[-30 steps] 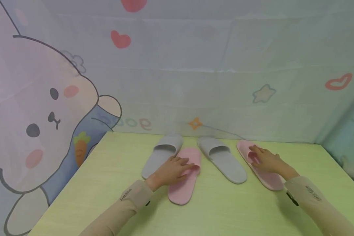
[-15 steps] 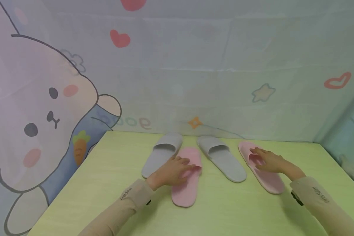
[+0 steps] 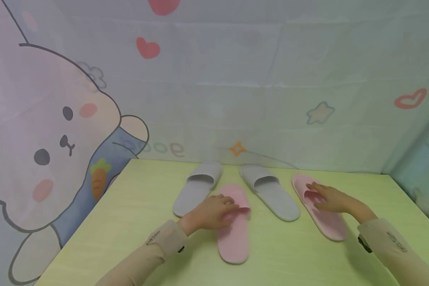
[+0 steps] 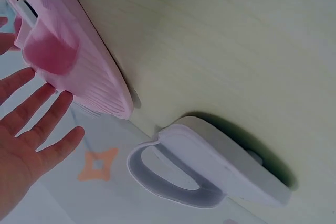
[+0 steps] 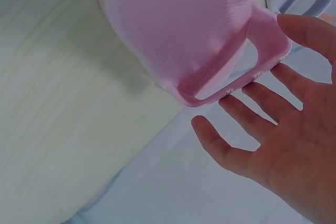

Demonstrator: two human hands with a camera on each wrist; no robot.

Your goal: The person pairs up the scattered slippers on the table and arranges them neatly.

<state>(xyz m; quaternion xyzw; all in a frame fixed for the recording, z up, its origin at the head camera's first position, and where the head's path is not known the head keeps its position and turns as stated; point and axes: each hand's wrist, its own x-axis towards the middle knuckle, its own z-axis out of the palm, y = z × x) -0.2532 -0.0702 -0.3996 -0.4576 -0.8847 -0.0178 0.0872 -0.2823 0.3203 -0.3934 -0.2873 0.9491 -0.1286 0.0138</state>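
In the head view my left hand (image 3: pixel 212 212) rests over the strap of a pink slipper (image 3: pixel 234 242), which points away from me. Spread fingertips of that hand touch the strap's edge in the left wrist view, on the pink slipper (image 4: pixel 94 72). On the right, my right hand (image 3: pixel 334 198) lies over the strap of a second pink slipper (image 3: pixel 330 226), set at a slant. Close up, the fingertips of the right hand (image 5: pixel 294 124) touch the strap rim of this pink slipper (image 5: pixel 173 19), the fingers spread and only slightly bent.
Two grey slippers stand near the table's back edge, one grey slipper (image 3: pixel 191 196) behind my left hand and another grey slipper (image 3: pixel 279 200) between the pink ones. A printed cloth (image 3: pixel 214 79) hangs behind the light green table (image 3: pixel 282 258).
The left pink slipper has slid toward me and to the right, with my left hand on it. The right pink slipper and my right hand have shifted slightly toward me and right.
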